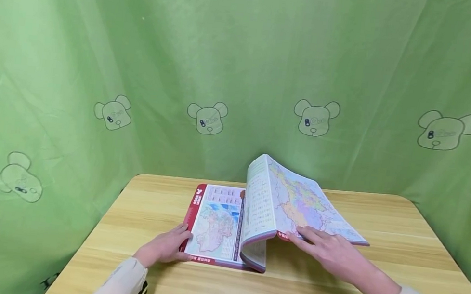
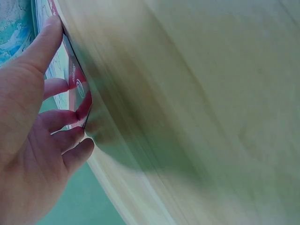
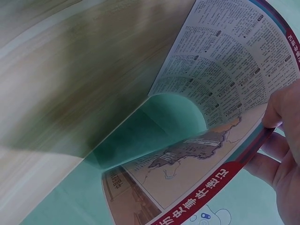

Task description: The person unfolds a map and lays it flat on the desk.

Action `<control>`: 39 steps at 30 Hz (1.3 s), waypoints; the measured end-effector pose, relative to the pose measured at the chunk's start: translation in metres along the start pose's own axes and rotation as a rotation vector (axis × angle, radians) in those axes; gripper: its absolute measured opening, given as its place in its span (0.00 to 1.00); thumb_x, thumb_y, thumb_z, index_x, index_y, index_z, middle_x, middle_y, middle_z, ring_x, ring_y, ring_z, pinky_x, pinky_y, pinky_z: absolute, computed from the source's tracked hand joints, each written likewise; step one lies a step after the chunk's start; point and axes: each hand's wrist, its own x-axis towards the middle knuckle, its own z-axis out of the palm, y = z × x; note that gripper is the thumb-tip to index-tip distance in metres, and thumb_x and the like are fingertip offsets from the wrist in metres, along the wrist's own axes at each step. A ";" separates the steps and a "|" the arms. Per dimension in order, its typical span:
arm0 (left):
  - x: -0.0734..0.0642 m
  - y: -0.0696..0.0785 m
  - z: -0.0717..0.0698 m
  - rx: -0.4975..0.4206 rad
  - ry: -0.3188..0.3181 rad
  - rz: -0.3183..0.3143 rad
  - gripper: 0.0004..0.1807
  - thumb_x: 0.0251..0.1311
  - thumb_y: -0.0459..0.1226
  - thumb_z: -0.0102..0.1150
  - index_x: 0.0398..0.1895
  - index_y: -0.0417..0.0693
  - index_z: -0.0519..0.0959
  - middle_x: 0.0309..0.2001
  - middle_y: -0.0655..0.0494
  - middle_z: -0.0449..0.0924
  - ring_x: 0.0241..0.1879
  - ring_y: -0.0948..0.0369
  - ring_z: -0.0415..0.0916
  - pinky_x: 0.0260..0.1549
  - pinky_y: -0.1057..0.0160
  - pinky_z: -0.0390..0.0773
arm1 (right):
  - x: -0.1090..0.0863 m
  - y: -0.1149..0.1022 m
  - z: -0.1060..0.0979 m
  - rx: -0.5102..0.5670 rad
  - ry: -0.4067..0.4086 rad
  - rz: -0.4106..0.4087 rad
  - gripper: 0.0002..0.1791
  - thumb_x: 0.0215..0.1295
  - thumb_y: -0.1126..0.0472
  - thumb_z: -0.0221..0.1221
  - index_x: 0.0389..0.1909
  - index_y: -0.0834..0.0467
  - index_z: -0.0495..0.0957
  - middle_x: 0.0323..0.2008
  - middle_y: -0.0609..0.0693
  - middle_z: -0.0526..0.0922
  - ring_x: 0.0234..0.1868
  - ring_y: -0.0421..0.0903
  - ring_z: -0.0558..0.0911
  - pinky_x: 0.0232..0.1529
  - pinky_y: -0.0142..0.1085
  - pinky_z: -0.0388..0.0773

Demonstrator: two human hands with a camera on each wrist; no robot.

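Note:
A large folding map (image 1: 215, 229) with red borders lies partly spread on the table. Its left panel is flat, while the middle rises in a curved fold (image 1: 260, 203) and the right panel (image 1: 304, 198) slants down to the right. My left hand (image 1: 167, 245) rests at the near left corner, thumb along the near edge and relaxed fingers touching the red border (image 2: 80, 91). With my right hand (image 1: 334, 253) I pinch the near edge of the right panel. Dense printed text (image 3: 225, 61) shows on the curled inner face in the right wrist view.
The wooden table (image 1: 219, 293) has rounded far corners. Green cloth (image 1: 244, 70) with bear-head prints hangs behind it and at both sides. Dark straps (image 1: 141, 291) show under both pale sleeves.

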 end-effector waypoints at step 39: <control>-0.003 -0.009 0.010 0.015 0.016 -0.143 0.37 0.58 0.58 0.57 0.55 0.34 0.69 0.66 0.29 0.56 0.67 0.40 0.52 0.59 0.45 0.67 | -0.028 0.014 -0.007 -0.021 -0.038 0.048 0.32 0.75 0.64 0.18 0.62 0.53 0.70 0.47 0.57 0.80 0.38 0.52 0.83 0.14 0.39 0.73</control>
